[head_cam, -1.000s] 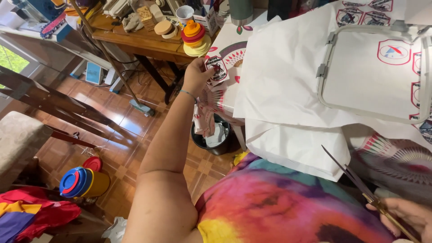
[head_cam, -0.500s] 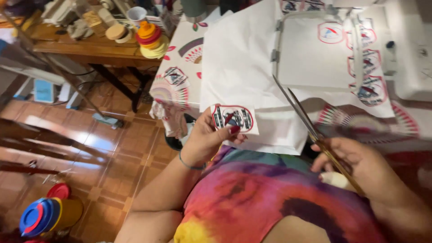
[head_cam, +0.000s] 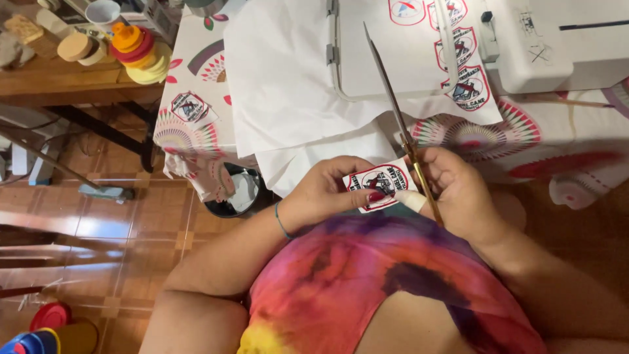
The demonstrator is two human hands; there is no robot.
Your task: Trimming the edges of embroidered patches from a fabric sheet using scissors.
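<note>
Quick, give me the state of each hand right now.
Left hand: closed on an embroidered patch.
Right hand: closed on gold-handled scissors, blades pointing up.

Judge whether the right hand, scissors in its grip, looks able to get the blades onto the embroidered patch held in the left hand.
Probably yes: the left hand holds the patch right beside the right hand, and nothing lies between the patch and the scissors.

Shiny metal scissors [head_cam: 393, 105], matt cloth patch [head_cam: 380, 182], glossy tiled floor [head_cam: 98, 223].

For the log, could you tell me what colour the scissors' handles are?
Gold; the scissors, held in the right hand, show best in the head view.
</note>
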